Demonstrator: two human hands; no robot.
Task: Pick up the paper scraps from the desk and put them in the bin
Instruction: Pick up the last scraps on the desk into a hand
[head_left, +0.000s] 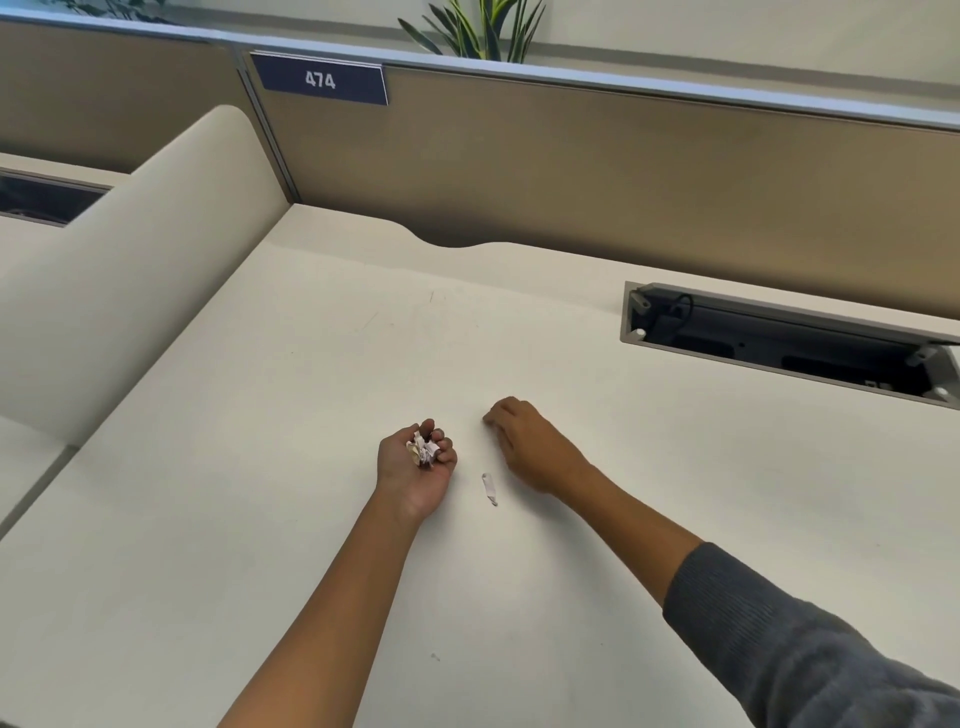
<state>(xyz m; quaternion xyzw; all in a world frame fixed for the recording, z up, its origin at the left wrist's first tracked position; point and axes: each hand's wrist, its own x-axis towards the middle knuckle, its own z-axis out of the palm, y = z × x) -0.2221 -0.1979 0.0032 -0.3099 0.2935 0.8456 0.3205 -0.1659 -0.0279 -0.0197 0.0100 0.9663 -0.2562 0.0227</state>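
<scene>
My left hand (415, 467) lies palm up on the white desk (260, 467), fingers curled round a small bunch of crumpled paper scraps (423, 451). One loose white scrap (489, 488) lies on the desk just right of that hand. My right hand (524, 441) is palm down beyond the loose scrap, fingers bent with the tips at the desk surface; whether anything is between the fingertips is hidden. No bin is in view.
An open cable tray (779, 340) is set into the desk at the back right. A brown partition (571, 171) with a "474" sign (322, 80) runs along the back. A cream side divider (130, 270) stands at the left.
</scene>
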